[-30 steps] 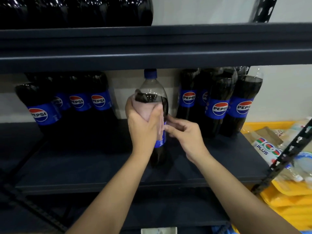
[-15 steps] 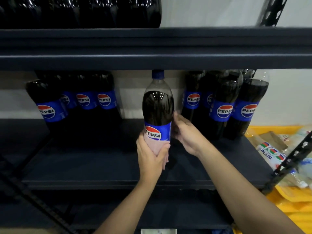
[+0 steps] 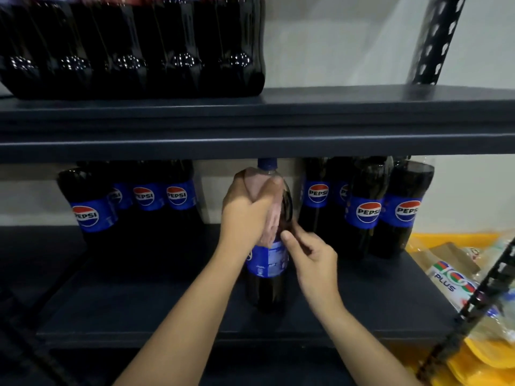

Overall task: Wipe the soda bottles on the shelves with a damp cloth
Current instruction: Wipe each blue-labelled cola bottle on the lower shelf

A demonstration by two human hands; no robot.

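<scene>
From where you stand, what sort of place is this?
Probably a shop stockroom or store aisle: dark metal shelves carry rows of Pepsi bottles, with packaged 100 Plus drinks stacked alongside.

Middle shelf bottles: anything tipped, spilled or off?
No spill shows. The clear plastic cola bottle with blue cap stands alone at the front, gripped by both hands. Two right-hand cola bottles lean together.

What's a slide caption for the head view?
Left hand wipes bottle with pink cloth; right hand steadies it.
</scene>
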